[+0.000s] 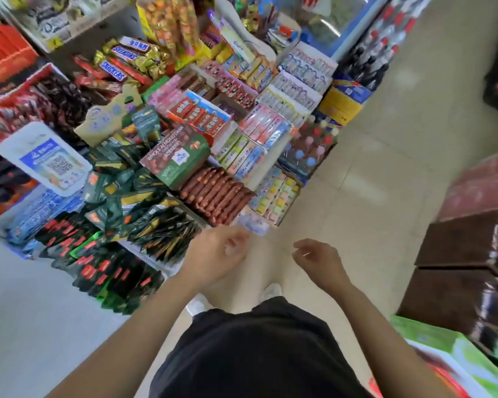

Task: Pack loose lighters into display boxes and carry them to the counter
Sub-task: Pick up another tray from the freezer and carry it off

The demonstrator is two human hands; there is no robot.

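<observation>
Can't honestly pick out the loose lighters here. The closest thing is a row of white cardboard display boxes (296,87) packed with small slim items, up and to the right of the green "whole almond dark" chocolate box (174,160), but they're too blurred to call. Neither hand is anywhere near them. The left hand (216,254) hangs below and a bit right of the green box, fingers loosely curled, nothing in it, just off the edge of the snack display. The right hand (318,259) is further right at about the same height, also loosely curled with thumb and fingers slightly apart and nothing I can make out in it. The two hands are apart, over the beige tiled floor (385,168). Right below the green box there's a stack of brown wrapped sticks (216,193), up-left of it the blue Snickers bars (112,70), and to its left a white plastic QR-code sign (45,159).
</observation>
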